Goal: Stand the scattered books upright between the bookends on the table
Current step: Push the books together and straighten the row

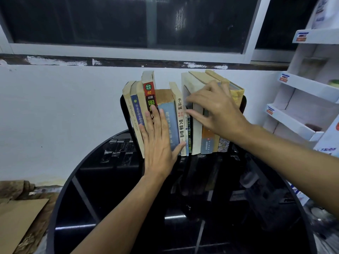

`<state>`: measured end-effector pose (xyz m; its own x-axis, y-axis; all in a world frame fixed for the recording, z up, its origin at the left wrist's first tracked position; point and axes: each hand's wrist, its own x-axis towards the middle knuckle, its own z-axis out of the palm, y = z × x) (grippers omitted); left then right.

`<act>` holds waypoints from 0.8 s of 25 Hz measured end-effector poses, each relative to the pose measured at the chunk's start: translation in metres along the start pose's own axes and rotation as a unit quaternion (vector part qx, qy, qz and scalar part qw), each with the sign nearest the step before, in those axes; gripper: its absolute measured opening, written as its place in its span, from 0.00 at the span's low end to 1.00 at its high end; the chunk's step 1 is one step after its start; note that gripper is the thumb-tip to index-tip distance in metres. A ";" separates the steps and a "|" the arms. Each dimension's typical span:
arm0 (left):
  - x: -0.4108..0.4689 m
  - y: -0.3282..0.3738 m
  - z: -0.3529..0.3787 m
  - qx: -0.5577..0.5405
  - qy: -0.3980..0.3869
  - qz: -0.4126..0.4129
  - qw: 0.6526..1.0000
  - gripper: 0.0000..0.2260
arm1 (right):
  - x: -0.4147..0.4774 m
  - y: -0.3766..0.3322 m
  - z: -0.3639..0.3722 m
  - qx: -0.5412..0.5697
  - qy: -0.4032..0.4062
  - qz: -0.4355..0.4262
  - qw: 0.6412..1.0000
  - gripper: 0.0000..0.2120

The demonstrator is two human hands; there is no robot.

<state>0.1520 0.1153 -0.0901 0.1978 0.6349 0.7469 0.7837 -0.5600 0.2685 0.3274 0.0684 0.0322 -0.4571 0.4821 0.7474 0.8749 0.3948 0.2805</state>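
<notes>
A row of books (pixel 180 114) stands upright at the far edge of the round black glass table (pixel 95 195), between a black bookend on the left (pixel 123 107) and another on the right (pixel 243 104). My left hand (pixel 157 142) lies flat, fingers straight, against the spines of the red-and-black book (pixel 149 92) and the blue book (pixel 169 110). My right hand (pixel 216 109) reaches over the right group of books, fingers spread on the pale books (pixel 197 140), fingertips at a gap beside the white-spined book (pixel 180 107).
The white wall and a dark window rise right behind the books. A white cardboard display rack (pixel 304 99) stands at the right. Brown cardboard (pixel 16 220) lies on the floor at the lower left. The table reflects the books.
</notes>
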 end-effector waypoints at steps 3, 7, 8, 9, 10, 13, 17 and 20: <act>0.000 0.003 0.002 0.016 -0.001 -0.003 1.000 0.56 | -0.026 0.001 0.012 0.022 -0.027 0.013 0.999 0.13; 0.003 0.009 0.005 0.035 0.000 -0.015 0.999 0.56 | -0.034 -0.004 0.029 0.071 -0.074 0.058 0.993 0.15; 0.004 0.010 0.006 0.039 0.001 -0.017 0.999 0.56 | -0.034 -0.005 0.030 0.071 -0.073 0.072 0.992 0.15; 0.005 0.011 0.007 0.044 0.003 -0.020 0.999 0.56 | -0.033 -0.006 0.032 0.069 -0.069 0.081 0.992 0.14; 0.005 0.011 0.008 0.048 0.005 -0.022 0.999 0.56 | -0.033 -0.006 0.033 0.065 -0.065 0.084 0.992 0.14; 0.005 0.011 0.012 0.053 0.007 -0.026 0.998 0.56 | -0.032 -0.007 0.033 0.062 -0.052 0.078 0.994 0.14; 0.006 0.011 0.014 0.054 0.008 -0.025 0.998 0.58 | -0.034 -0.003 0.034 0.063 -0.033 0.073 0.995 0.14; 0.007 0.011 0.014 0.046 0.013 -0.025 0.999 0.59 | -0.033 0.000 0.037 0.064 -0.029 0.065 0.995 0.12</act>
<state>0.1704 0.1214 -0.0907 0.1423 0.6464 0.7496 0.8433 -0.4757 0.2501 0.3371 0.0815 -0.0152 -0.3535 0.5777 0.7357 0.9012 0.4212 0.1023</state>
